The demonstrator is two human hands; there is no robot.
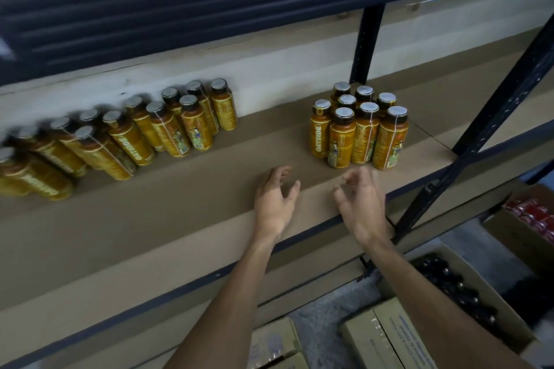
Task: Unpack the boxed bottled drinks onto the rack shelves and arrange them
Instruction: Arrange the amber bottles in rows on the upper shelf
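**Forearms over shelf edge, both hands empty, bottles in two groups**

Head view: forearms come up from the bottom edge, closest to the lens, crossing the shelf board's (180,219) front edge. My left hand (275,198) hovers over the brown board, fingers loosely curled, thumb apart, gripping nothing. My right hand (361,204) is just beside it, fingers bent and spread, also empty, just in front of the right bottle cluster (359,129) with a gap between. That cluster is amber bottles, upright, packed tight, near the dark rack upright (367,45). The left bottle row (135,135) runs along the back wall, well apart from the cluster, with bare board between them; its left end is motion-smeared. Below the shelf are closed cartons (386,335), an open box (509,326) of dark-capped bottles, and a red-pack box (509,237) at far right, probably cans.
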